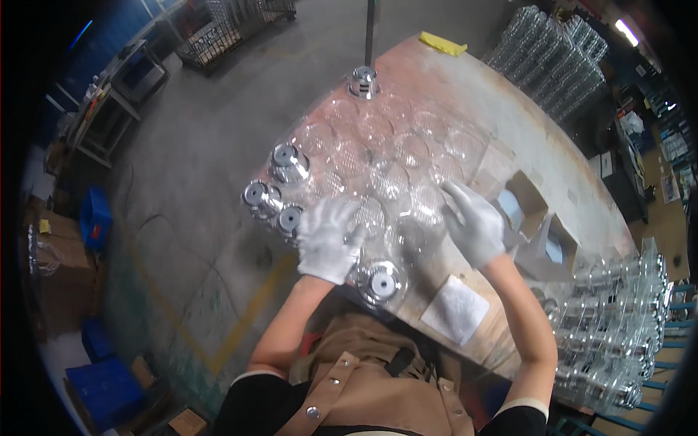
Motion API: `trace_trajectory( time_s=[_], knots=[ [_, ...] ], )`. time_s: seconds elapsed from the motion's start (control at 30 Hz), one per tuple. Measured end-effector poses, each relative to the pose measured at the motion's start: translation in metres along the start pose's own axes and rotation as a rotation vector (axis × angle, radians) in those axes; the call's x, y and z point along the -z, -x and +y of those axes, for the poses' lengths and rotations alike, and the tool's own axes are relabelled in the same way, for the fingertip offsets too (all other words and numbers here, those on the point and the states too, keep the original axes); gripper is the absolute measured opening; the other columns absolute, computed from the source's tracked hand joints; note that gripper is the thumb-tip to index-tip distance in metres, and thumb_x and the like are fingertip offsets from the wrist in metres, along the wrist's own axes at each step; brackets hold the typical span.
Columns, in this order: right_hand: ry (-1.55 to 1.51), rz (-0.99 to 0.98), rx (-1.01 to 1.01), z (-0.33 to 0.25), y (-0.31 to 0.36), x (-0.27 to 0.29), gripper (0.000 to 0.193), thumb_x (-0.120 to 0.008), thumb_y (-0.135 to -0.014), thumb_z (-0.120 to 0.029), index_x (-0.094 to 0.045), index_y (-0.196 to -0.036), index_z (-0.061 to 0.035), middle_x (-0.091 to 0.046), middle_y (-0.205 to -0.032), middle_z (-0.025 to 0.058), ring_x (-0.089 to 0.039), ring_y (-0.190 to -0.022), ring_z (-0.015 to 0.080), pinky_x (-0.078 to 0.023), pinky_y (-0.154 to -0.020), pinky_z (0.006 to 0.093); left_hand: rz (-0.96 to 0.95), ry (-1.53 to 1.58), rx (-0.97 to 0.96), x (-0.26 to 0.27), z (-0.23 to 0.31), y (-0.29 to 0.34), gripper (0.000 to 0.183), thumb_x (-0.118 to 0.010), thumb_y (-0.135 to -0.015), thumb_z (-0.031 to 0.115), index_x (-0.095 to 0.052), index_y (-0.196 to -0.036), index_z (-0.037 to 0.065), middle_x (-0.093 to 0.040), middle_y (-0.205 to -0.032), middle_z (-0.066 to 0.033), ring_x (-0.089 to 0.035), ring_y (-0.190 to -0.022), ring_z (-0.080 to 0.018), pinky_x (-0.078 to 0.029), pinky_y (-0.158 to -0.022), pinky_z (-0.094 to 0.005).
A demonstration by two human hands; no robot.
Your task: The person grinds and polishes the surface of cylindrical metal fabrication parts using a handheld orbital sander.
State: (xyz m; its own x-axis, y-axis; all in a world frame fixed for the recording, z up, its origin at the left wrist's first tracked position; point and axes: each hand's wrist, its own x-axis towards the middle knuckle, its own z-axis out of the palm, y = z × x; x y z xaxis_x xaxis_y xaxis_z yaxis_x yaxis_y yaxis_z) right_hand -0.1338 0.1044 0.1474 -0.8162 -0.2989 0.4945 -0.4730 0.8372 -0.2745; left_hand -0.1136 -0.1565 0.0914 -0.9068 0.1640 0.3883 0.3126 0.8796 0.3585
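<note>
Both hands are gloved in white. The left hand [327, 238] is palm down over the near left part of a clear plastic tray [392, 178], fingers pointing away and slightly parted; whether it pinches the tray cannot be told. The right hand [476, 224] is at the tray's right side, fingers bent inward and the thumb partly hidden; whether its fingertips close on the plastic cannot be told either.

The tray, moulded with rows of round ribbed pockets, lies between the hands and extends away from the person over a worktable [538, 152]. Five chrome-finished metal cups [382, 283] are noted: one at the tray's near end, three grouped along its left side, one at its far left corner. The nearest of the three is just beside the left hand.

To the right of the right hand are two open cardboard boxes [536, 202] with pale contents. A white square sheet [456, 309] lies on the near part of the table, and a yellow item [443, 43] on its far end.

Beyond the table, near right, stands a stack of filled clear trays [611, 330]; a second stack [545, 62] stands far right. Blue bins [105, 392] are at left.
</note>
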Motion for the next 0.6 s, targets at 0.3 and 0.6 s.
trace_trajectory(
  time_s=[0.3,0.6],
  knots=[
    [-0.004,-0.223,-0.383,0.058,-0.232,-0.177,0.054,-0.063,-0.078,-0.031,-0.051,-0.129,-0.0169,-0.058,-0.120,0.0140,-0.059,-0.107,0.0321,-0.048,-0.088,0.0420,-0.152,-0.173,0.196,-0.002,-0.041,-0.021,0.057,-0.067,-0.072,0.046,-0.061,-0.120,0.015,-0.049,-0.131,-0.0122,-0.037,-0.128,-0.0328,-0.023,-0.107,-0.0501],
    [-0.030,-0.346,-0.455,0.091,-0.327,-0.267,0.051,-0.068,-0.074,-0.029,-0.055,-0.122,-0.0171,-0.055,-0.121,0.0184,-0.057,-0.111,0.0346,-0.048,-0.094,0.0422,-0.198,-0.159,0.245,-0.002,-0.039,-0.034,0.050,-0.066,-0.072,0.045,-0.066,-0.110,0.013,-0.052,-0.126,-0.0122,-0.037,-0.127,-0.0366,-0.025,-0.104,-0.0501]
  ],
)
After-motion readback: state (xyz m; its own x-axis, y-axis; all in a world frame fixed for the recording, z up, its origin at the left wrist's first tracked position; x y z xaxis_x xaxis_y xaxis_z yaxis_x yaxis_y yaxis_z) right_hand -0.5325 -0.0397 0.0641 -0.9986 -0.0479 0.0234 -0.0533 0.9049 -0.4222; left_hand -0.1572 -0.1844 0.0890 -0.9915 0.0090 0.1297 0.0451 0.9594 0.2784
